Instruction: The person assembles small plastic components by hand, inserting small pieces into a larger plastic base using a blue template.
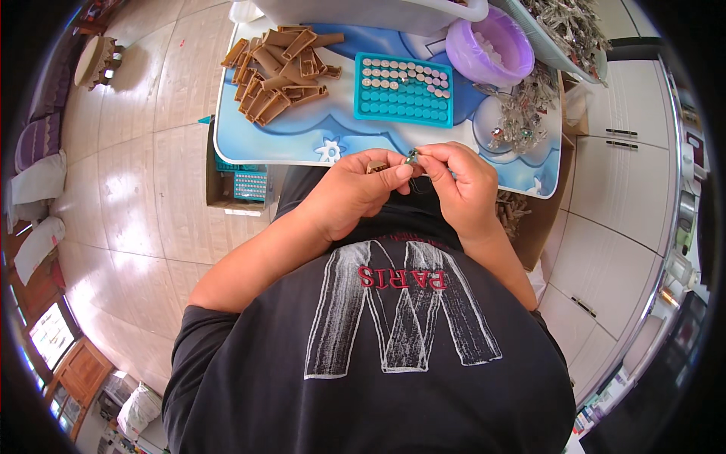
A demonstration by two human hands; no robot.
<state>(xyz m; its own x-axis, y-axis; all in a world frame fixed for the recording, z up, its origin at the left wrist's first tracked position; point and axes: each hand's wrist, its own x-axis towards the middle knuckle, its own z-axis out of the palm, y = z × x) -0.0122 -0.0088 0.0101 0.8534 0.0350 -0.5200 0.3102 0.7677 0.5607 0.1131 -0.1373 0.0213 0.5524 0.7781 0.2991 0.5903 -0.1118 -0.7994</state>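
Observation:
Just off the near edge of the table, both of my hands meet in front of my body. My left hand is closed, pinching a small green piece between thumb and fingertip. A short brown casing is tucked among that hand's fingers. My right hand pinches the same green piece from the other side; a thin dark wire seems to hang below it. Beyond the hands lies a teal tray with rows of round cups, its far rows carrying small whitish discs.
Brown casings are heaped at the table's far left. A purple basin with whitish contents stands far right, beside bundled wired parts. A large white bin borders the back. Below the table's left edge, a box holds more teal trays.

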